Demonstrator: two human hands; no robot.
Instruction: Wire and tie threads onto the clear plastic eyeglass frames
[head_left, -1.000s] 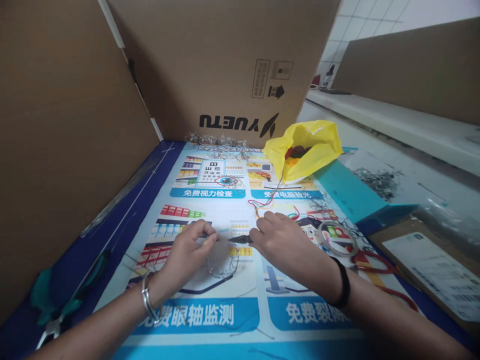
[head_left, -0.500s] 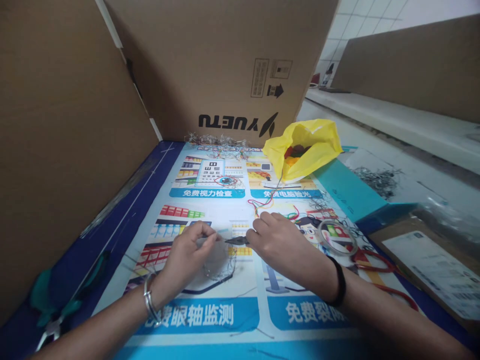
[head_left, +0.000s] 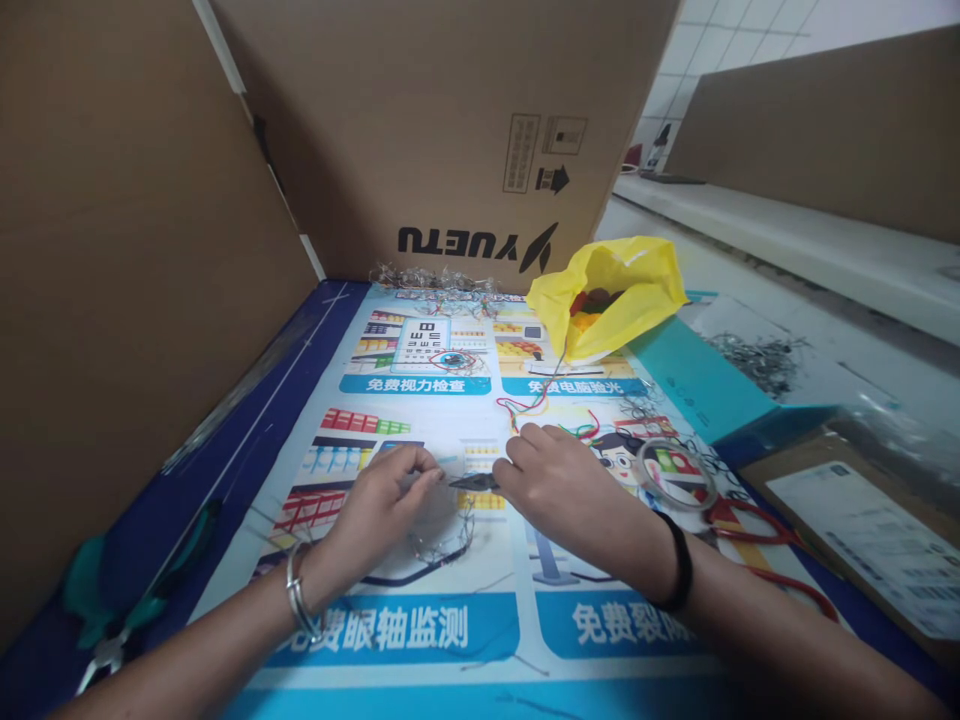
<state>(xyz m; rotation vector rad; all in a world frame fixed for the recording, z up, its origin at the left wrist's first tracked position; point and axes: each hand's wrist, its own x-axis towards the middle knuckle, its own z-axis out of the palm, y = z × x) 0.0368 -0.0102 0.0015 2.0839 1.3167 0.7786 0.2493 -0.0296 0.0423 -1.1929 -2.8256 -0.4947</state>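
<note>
Hands point(head_left: 391, 494) angled inward, left hand point(head_left: 387, 498) pinched on thin wire point(head_left: 469, 532), right hand point(head_left: 551, 482) clenched round dark pointed tool point(head_left: 475, 482)

you're in a makeshift craft workspace — loose wire scraps point(head_left: 761, 366), teal-handled pliers point(head_left: 86, 590), red-handled scissors point(head_left: 759, 541) — walled by cardboard point(head_left: 442, 120).

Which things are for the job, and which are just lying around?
Seem part of the job:
dark pointed tool, in the right hand
thin wire loop, seemingly pinched by the left hand

Seem just lying about now:
teal-handled tool
red-handled scissors
tape roll
yellow bag
</note>
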